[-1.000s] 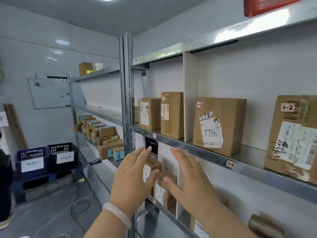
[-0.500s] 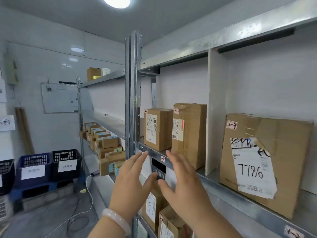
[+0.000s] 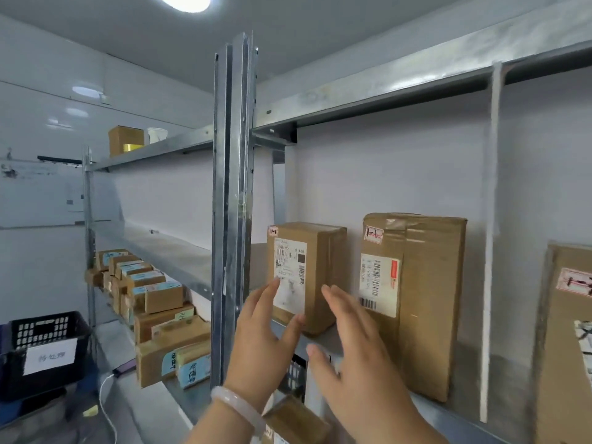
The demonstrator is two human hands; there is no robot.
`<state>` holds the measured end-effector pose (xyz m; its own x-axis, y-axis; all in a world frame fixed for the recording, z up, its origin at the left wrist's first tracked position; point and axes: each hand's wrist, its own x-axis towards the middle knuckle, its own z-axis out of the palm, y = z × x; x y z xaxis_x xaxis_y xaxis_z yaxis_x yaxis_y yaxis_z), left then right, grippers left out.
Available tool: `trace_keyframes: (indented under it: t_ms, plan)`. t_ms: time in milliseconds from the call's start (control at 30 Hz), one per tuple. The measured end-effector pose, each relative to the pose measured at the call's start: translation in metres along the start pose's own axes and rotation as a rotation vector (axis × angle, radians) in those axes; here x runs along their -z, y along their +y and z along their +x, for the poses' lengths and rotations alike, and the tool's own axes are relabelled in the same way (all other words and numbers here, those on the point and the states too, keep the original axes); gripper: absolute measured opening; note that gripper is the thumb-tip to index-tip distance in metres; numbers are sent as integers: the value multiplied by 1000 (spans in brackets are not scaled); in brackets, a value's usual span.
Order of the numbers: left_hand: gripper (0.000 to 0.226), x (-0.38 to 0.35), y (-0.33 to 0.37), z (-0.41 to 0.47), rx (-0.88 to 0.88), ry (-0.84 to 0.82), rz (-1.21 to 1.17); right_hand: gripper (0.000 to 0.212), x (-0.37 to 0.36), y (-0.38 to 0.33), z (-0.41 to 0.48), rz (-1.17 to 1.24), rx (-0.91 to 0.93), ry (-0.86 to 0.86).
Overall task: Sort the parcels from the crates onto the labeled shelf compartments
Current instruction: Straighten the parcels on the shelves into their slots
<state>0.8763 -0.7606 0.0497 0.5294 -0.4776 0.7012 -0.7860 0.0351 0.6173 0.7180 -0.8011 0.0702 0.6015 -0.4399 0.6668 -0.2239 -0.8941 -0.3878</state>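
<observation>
Two cardboard parcels stand upright in the leftmost compartment of the metal shelf (image 3: 323, 342). The smaller parcel (image 3: 323, 267) carries a white shipping label and a small red tag. The taller parcel (image 3: 426, 299) stands to its right. My left hand (image 3: 261, 341) is raised in front of the smaller parcel's lower left, fingers straight, empty. My right hand (image 3: 355, 347) is raised between the two parcels, fingers spread, also empty. Whether either hand touches a parcel is unclear. A third parcel (image 3: 567, 347) sits beyond the white divider (image 3: 488, 251).
A steel upright post (image 3: 232, 219) stands just left of my hands. Several smaller labelled boxes (image 3: 150, 296) fill a lower shelf at the left. A black crate (image 3: 45, 350) with a paper label sits on the floor at far left. Another parcel (image 3: 294, 421) lies on the shelf below.
The view has moved in closer and to the left along the shelf. Both hands have risen from below the shelf edge to the front of the smaller parcel.
</observation>
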Motion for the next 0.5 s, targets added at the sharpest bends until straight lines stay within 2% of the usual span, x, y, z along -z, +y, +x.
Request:
trace_keyframes:
  t_ms: [167, 267, 300, 367, 500]
  plan:
    - [52, -8, -37, 55, -39, -69, -145, 77, -30, -3, 38, -65, -201, 55]
    - [74, -15, -56, 78, -1, -143, -202, 79, -44, 1, 54, -57, -335, 84]
    - [74, -19, -63, 84, 6, -167, -239, 79, -47, 3, 59, -48, -378, 111]
    - [54, -24, -70, 91, 9, -217, -301, 79, -52, 7, 69, -15, -463, 171]
    - [42, -29, -82, 103, -25, -280, -373, 79, -62, 11, 87, -35, -540, 244]
